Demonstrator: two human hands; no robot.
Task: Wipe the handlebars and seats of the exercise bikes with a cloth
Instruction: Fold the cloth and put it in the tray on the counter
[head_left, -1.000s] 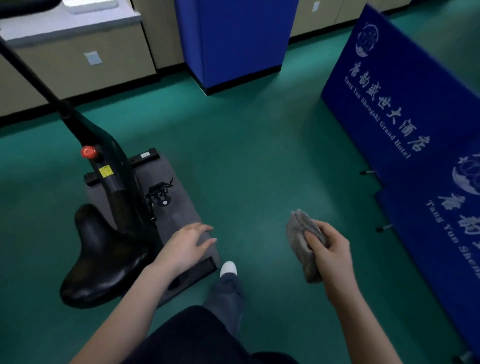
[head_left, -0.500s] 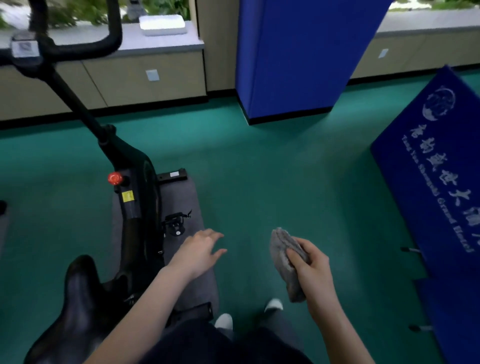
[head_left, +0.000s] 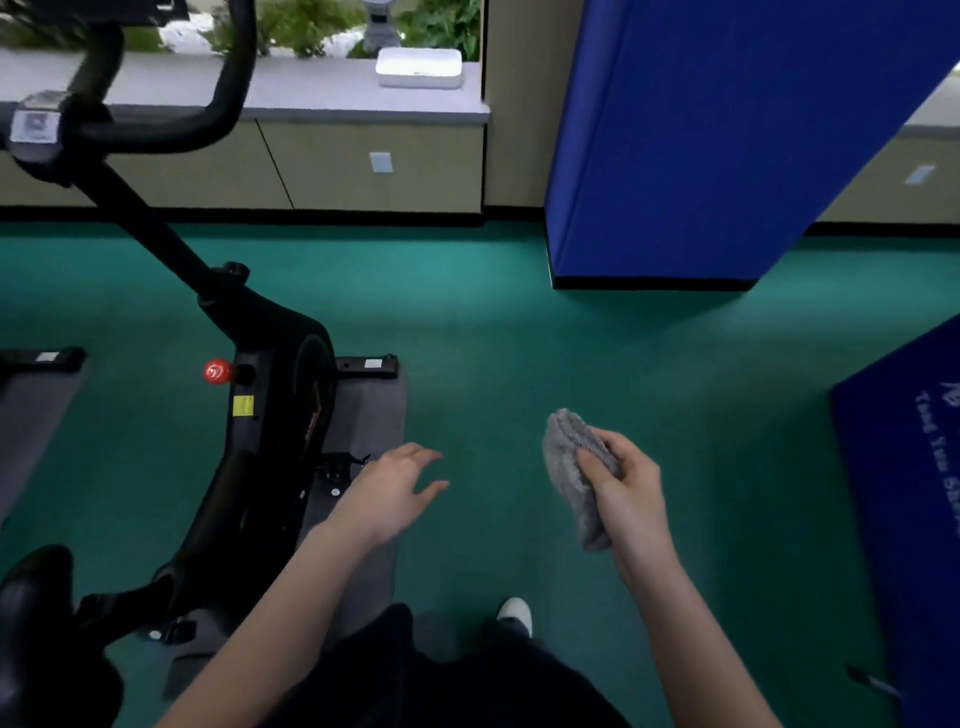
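Note:
A black exercise bike (head_left: 270, 426) stands at the left on a grey mat (head_left: 363, 431). Its handlebars (head_left: 223, 88) rise at the top left, and part of its black seat (head_left: 31, 592) shows at the lower left edge. My right hand (head_left: 631, 499) grips a folded grey cloth (head_left: 571, 467) in the air over the green floor, to the right of the bike. My left hand (head_left: 389, 491) hovers with fingers spread over the mat's right side, holding nothing and touching nothing I can see.
A blue padded pillar (head_left: 727, 140) stands ahead to the right. A blue banner panel (head_left: 904, 493) leans at the right edge. A second mat (head_left: 31, 405) lies at the far left. Beige cabinets with a white box (head_left: 418, 67) on the sill line the back wall.
The view has tilted up and shifted, so the handlebars and window sill now show and the seat has slid to the lower left. Both hands keep their poses.

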